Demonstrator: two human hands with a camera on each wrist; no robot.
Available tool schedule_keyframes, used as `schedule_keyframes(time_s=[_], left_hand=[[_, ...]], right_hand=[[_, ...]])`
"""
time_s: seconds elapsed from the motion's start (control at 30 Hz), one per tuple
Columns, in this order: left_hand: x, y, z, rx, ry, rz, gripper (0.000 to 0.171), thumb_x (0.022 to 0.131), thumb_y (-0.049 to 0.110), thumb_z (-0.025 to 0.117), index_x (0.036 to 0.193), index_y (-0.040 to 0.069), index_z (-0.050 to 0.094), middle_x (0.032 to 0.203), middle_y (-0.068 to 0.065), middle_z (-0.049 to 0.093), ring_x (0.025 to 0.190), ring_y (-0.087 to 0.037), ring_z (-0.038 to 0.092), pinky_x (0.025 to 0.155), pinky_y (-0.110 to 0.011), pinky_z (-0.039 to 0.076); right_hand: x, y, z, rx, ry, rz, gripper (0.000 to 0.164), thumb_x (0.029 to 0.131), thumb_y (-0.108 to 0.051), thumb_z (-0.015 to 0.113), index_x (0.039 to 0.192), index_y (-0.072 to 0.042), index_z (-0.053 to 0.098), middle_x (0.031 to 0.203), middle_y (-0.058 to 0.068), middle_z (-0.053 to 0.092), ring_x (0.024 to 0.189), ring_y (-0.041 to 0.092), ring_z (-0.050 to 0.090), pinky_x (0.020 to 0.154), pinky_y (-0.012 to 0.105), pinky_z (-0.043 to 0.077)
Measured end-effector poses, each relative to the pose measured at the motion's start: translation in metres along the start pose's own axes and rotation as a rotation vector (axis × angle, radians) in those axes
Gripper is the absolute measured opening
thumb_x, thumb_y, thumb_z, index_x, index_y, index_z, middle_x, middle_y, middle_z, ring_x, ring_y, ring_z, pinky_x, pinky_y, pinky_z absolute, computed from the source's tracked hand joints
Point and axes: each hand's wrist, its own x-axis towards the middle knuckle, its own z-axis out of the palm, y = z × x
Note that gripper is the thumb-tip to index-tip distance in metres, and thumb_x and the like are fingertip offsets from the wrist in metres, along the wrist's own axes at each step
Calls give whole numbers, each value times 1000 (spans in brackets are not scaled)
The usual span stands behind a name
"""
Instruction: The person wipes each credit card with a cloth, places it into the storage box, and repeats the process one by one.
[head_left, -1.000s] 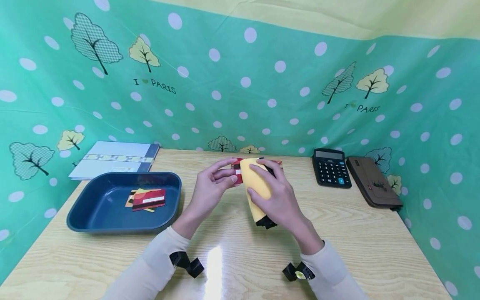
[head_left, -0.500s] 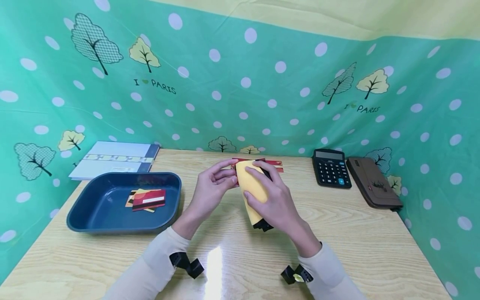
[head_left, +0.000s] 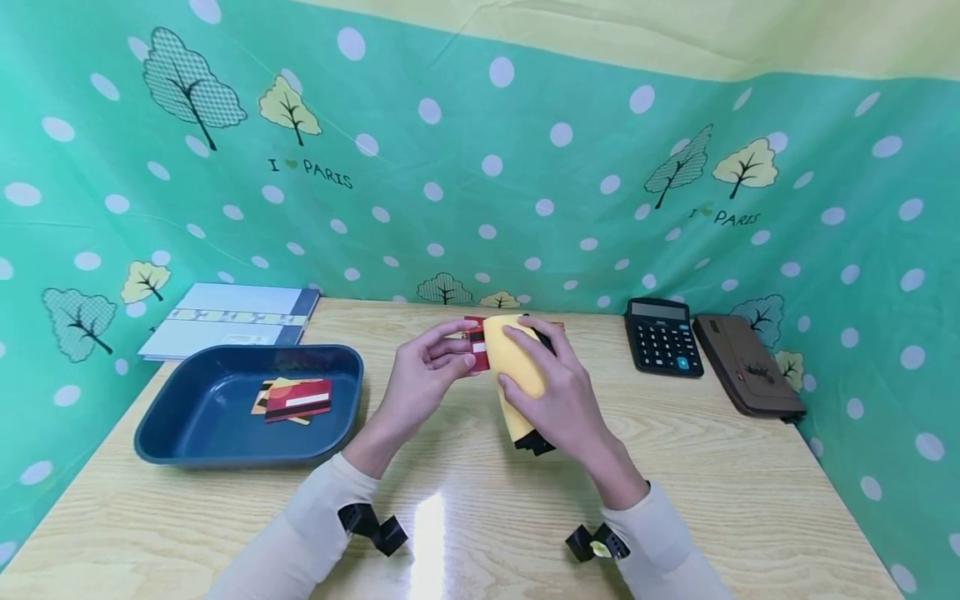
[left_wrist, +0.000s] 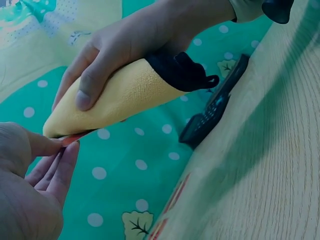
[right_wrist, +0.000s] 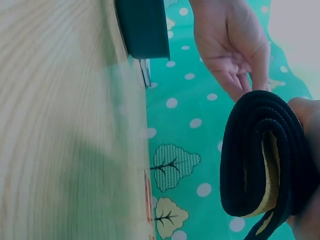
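Observation:
My left hand [head_left: 422, 373] pinches the left end of a red bank card [head_left: 477, 343] between thumb and fingers. A yellow cleaning cloth [head_left: 513, 362] with black edging, folded into a thick pad, is gripped by my right hand [head_left: 561, 392] and covers the card's right part. In the left wrist view the card shows as a thin red sliver at the tip of the cloth [left_wrist: 112, 97], above the table. Rolled layers of the cloth's black edge [right_wrist: 260, 155] face the right wrist camera.
A blue tray [head_left: 180, 454] at left holds several red and yellow cards [head_left: 300, 400]. Behind it lies a notebook [head_left: 232, 312]. A calculator [head_left: 663, 336] and a brown wallet [head_left: 746, 364] lie at right. Another red card [head_left: 558, 326] lies behind the hands, mostly hidden.
The cloth and right hand slid left over the card, nearly to the left fingertips, then back right, showing the card's left part again. The left hand stays put.

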Motion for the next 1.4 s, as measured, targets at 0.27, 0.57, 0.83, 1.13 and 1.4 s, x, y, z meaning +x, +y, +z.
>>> schedule_keyframes(time_s=[0.27, 0.57, 0.83, 1.13, 1.4], left_hand=[[-1, 1, 0, 36, 13, 0, 44, 94, -8, 67, 136, 6, 64, 118, -27, 72, 99, -16, 76, 86, -30, 66], [-1, 2, -3, 37, 8, -32, 45, 93, -6, 68, 136, 7, 64, 116, -25, 72, 97, -13, 75, 87, -29, 65], [1, 5, -6, -16, -1, -82, 47, 96, -5, 67, 140, 8, 61, 126, -29, 69, 102, -19, 76, 90, -34, 65], [1, 12, -12, -31, -5, -87, 48, 97, -4, 65, 143, 8, 59, 125, -28, 69, 98, -15, 77, 93, -36, 64], [-2, 20, -27, 20, 14, -87, 47, 99, 2, 64, 145, 12, 59, 122, -16, 72, 100, -11, 76, 93, -28, 63]], right_hand=[[3, 11, -9, 5, 20, 59, 58, 86, -16, 83, 141, -16, 64, 147, 9, 53, 122, 28, 60, 83, 42, 59], [5, 20, -18, 0, 57, 107, 59, 86, -13, 82, 141, -14, 63, 147, 11, 53, 122, 30, 59, 89, 45, 59], [5, 28, -22, -11, 69, 140, 57, 86, -13, 82, 140, -13, 64, 147, 11, 53, 125, 31, 58, 89, 42, 56], [7, 31, -26, -19, 71, 167, 57, 85, -13, 83, 140, -13, 65, 147, 11, 54, 115, 29, 59, 79, 35, 53], [7, 30, -27, -11, 72, 175, 57, 85, -13, 82, 139, -12, 65, 147, 11, 54, 120, 30, 58, 81, 35, 52]])
